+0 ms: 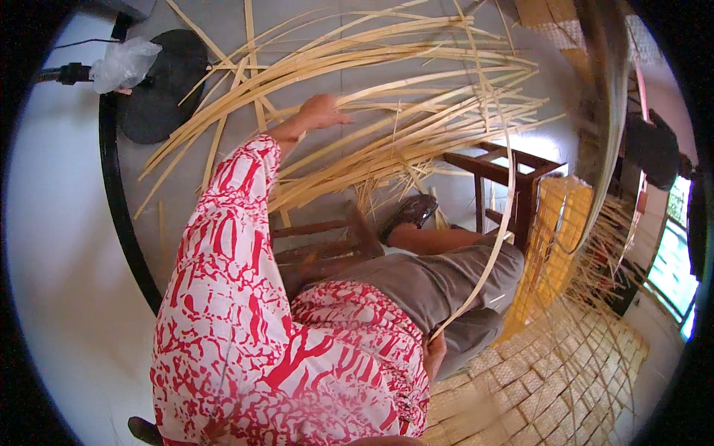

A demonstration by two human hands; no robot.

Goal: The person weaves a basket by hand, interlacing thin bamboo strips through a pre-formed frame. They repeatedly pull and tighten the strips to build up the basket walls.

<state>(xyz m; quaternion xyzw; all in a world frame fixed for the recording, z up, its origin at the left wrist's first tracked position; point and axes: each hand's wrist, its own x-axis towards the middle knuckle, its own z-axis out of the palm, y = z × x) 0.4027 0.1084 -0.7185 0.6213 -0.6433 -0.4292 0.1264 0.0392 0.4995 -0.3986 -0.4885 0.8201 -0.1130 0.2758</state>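
My left hand (321, 113) reaches out over a spread of long pale bamboo strips (416, 141) on the floor. Its fingers close around one of these strips, with a finger sticking out to the right. Down by my lap, my right hand (435, 355) grips the lower end of a single long bamboo strip (497, 260). From there that strip bows upward, crosses in front of a wooden stool and passes over the pile toward the top edge. Most of the right hand's fingers are hidden by the sleeve and trousers.
A dark wooden stool (526, 178) stands right of the pile, beside a yellow mesh-like panel (554, 245). Woven matting (550, 379) with loose strip ends spreads at the lower right. A round black base (163, 97) and a clear plastic bag (126, 63) sit upper left.
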